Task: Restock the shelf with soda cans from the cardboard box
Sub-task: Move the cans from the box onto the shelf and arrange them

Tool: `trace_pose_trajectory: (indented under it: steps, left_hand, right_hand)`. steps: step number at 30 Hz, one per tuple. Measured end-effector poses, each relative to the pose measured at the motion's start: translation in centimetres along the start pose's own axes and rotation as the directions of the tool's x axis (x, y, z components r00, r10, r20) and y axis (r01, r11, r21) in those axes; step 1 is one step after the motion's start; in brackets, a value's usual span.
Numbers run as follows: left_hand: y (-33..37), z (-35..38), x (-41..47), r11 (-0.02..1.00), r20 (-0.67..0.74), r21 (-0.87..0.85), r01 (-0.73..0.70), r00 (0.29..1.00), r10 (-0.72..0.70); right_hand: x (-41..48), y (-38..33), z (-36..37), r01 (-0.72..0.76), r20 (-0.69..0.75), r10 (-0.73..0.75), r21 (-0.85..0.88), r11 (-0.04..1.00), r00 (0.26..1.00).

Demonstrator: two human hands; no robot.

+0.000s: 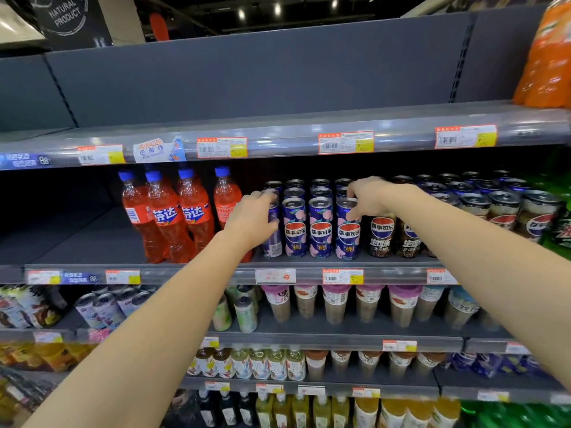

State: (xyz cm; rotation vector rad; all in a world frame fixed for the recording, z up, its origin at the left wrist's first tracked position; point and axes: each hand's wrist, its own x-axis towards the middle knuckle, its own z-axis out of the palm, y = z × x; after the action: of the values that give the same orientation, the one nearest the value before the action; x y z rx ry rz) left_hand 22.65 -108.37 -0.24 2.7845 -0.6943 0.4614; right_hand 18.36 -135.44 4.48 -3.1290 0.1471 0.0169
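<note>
With my left hand (251,217) curled round the end soda can (272,239) and my right hand (367,196) pinching the fourth can (348,239) on the shelf (185,267), I judge a careless squeeze could topple the cans between them, or knock the orange bottles (167,217) just left.

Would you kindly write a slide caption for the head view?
Left hand grips the leftmost blue can, right hand grips the rightmost blue can, beside orange soda bottles.

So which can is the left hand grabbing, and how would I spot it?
Look at the shelf with the orange bottles. Right beside them stands a row of purple cans. It's the front can nearest the bottles, the only one with the left hand wrapped round it.
</note>
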Motion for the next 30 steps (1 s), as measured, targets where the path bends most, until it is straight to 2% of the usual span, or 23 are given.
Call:
trace_pose_trajectory:
  steps: [17, 30]
  left_hand:
    - [-1.0, 0.0, 1.3, 0.992, 0.023, 0.125, -0.020, 1.000, 0.017]
    - [-1.1, 0.3, 1.4, 0.995, 0.010, 0.093, -0.029, 1.000, 0.028]
  right_hand:
    - [-1.2, -1.4, -0.4, -0.068, 0.032, 0.067, 0.045, 0.997, 0.997]
    - [-0.9, -1.7, -0.2, -0.094, 0.039, 0.093, 0.027, 0.995, 0.995]
